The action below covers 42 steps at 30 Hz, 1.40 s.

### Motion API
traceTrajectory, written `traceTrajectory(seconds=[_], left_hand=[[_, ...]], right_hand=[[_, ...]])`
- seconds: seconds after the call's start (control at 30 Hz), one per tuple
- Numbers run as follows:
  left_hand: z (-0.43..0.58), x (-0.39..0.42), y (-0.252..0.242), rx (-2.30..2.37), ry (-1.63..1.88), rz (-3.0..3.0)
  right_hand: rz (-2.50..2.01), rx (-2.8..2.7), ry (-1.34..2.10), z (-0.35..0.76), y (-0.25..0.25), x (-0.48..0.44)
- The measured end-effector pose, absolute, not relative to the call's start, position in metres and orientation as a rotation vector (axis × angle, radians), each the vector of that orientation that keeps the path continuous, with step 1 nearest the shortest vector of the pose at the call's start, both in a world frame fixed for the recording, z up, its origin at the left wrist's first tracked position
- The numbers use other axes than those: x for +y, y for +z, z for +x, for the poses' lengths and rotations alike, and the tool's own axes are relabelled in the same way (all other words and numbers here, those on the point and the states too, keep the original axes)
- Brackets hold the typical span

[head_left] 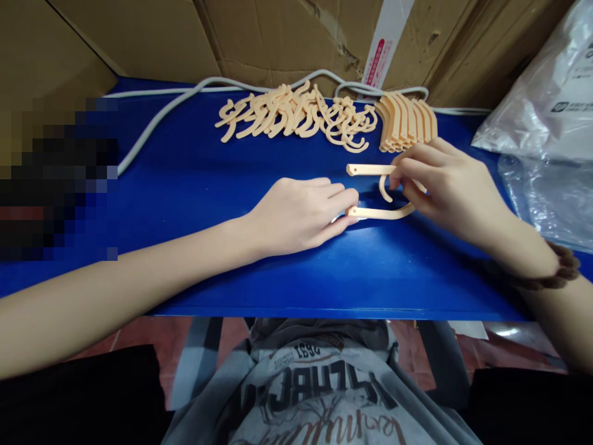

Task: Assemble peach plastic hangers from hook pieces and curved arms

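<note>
My right hand (433, 176) pinches a beige plastic folding hanger, its fingers hiding the joint. One straight hanger arm (373, 169) points left from the fingertips, with a small hole at its end. A curved hook (384, 189) hangs just below it. The lower hanger arm (382, 214) bends away from the same grip, its holed end reaching the fingertips of my left hand (308, 213). That left hand rests low on the blue table with its fingers curled together. Something shiny shows under them, too covered to name.
Behind the hands lie a loose heap of beige curved pieces (278, 111), a pile of beige hooks (349, 120) and a neat stack of hanger arms (407, 120). A white cable (162, 117) runs along the cardboard (287, 37). Clear plastic bags (546, 117) stand at the right.
</note>
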State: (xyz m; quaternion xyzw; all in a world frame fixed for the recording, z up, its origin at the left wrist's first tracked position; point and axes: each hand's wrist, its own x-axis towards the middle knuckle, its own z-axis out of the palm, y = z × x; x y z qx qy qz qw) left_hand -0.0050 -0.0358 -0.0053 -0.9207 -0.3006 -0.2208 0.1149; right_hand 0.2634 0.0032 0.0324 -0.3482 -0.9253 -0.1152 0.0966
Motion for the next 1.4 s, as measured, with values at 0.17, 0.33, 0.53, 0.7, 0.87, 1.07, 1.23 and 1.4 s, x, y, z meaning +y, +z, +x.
traceTrajectory(seconds=[0.17, 0.33, 0.53, 0.7, 0.87, 1.07, 1.23, 1.4], left_hand=[[-0.006, -0.034, -0.006, -0.903, -0.642, -2.67], [-0.006, -0.034, -0.008, -1.004, -0.635, -2.671], [-0.006, -0.032, -0.008, -1.108, -0.697, -2.702], [-0.008, -0.03, -0.007, -1.165, -0.768, -2.739], [-0.008, -0.029, -0.008, -1.181, -0.79, -2.77], [-0.009, -0.028, -0.008, -1.163, -0.784, -2.789], [-0.009, -0.028, -0.009, -1.172, -0.792, -2.794], [-0.01, -0.023, -0.008, -1.264, -0.779, -2.766]], right_hand=[[-1.082, -2.728, -0.235, 0.263, 0.03, 0.003], [-1.086, -2.642, -0.096, 0.266, 0.025, 0.005], [-1.205, -2.628, -0.084, 0.265, 0.025, 0.005], [-1.181, -2.646, -0.181, 0.268, 0.022, 0.01], [-1.067, -2.675, -0.195, 0.271, 0.018, 0.015], [-1.097, -2.687, -0.139, 0.271, 0.018, 0.014], [-1.093, -2.642, -0.158, 0.266, 0.02, 0.008], [-0.918, -2.677, -0.162, 0.254, 0.025, -0.006]])
